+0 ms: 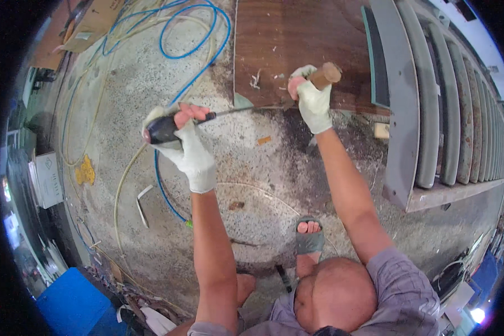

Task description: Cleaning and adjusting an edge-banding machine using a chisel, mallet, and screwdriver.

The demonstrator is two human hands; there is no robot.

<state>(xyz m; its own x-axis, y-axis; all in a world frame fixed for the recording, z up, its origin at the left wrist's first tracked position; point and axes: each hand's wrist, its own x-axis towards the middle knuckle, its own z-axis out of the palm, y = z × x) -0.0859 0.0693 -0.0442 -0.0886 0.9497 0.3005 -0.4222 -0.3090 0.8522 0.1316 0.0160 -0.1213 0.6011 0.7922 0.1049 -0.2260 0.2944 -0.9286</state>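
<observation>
My left hand [190, 148], in a white glove with bare fingertips, is closed around a black-bodied tool [163, 130]. From the tool's front a thin shaft [233, 111] points right, toward the near edge of a brown wood-grain board [297, 42]. My right hand [315, 103], gloved the same way, grips a short, thick brown cylinder [326, 75] that looks like wood; its lower part is hidden in the fingers. That hand is over the board's near edge, apart from the tool.
A grey metal rack with rounded bars [431, 112] stands at the right. A blue hose [225, 39] and a pale hose [117, 207] curl over the stained concrete floor. To the left are a white box [47, 179] and a blue bin-like object [73, 302]. My sandalled foot [309, 238] is below.
</observation>
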